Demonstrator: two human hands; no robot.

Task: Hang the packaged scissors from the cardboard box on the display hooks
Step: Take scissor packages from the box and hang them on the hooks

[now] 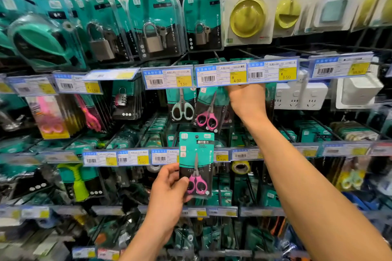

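My left hand [168,188] grips a teal blister pack of pink-handled scissors [196,165] by its lower left edge and holds it upright in front of the shelves. My right hand [247,99] reaches up under the price label strip [221,75]; its fingers are hidden behind the 4.00 tag. Just left of that hand a pack of pink scissors [207,116] hangs on its hook, and further left hangs a pack with pale green handles [182,108]. The cardboard box is not in view.
Padlock packs [153,25] hang on the row above, yellow round items [248,17] to their right. White power strips [301,95] sit right of my raised hand. More price strips [131,158] and crowded hooks fill the rows below.
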